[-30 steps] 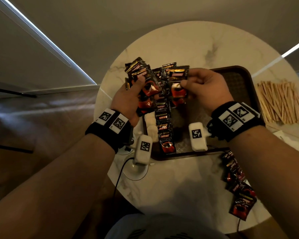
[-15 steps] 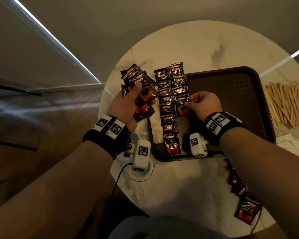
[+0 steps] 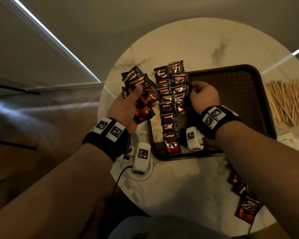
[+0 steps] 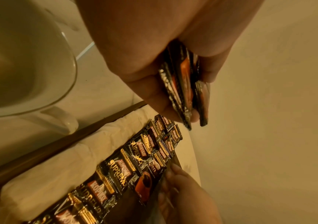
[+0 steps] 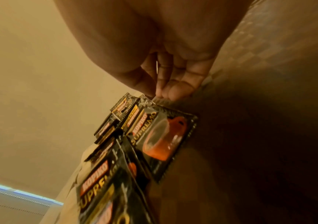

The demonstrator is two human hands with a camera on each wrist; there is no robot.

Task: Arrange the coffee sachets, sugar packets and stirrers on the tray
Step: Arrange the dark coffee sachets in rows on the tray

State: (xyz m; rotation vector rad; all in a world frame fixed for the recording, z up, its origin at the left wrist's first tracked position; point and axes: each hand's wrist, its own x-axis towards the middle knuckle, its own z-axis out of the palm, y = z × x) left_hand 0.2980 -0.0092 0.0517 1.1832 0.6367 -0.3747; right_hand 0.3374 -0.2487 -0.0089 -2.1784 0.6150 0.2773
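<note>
Pale marble covers the round table (image 3: 188,183), which stands over a wood floor with a bright strip of light (image 3: 55,40) crossing the wall at far left.

Furthest left, the left hand (image 3: 126,107) is raised above the table's left edge and grips a fanned bundle of coffee sachets (image 3: 140,94), thumb pressed across the front and fingers curled behind; the left wrist view shows the packs (image 4: 183,84) edge-on, clamped between thumb and fingers.

Next comes the brown tray (image 3: 259,104). Along its left side lies a white strip of sugar packets (image 3: 156,133), seen in the left wrist view as pale packets (image 4: 62,163) just inside the rim. Beside them a long column of sachets (image 3: 167,111) overlaps like shingles, its far end reaching past the tray's rim onto the marble. A shorter second column (image 3: 179,90) lies touching it on the right.

The right hand (image 3: 204,97) sits over the tray just right of this second column, fingers curled together. From the right wrist view its fingertips (image 5: 175,91) are bunched at the upper corner of the nearest sachet (image 5: 162,136); whether they pinch it or only touch it I cannot tell.

Further right, off the tray, a heap of wooden stirrers (image 3: 290,102) lies on the marble. At the near right edge more loose sachets (image 3: 245,207) trail along the table.
</note>
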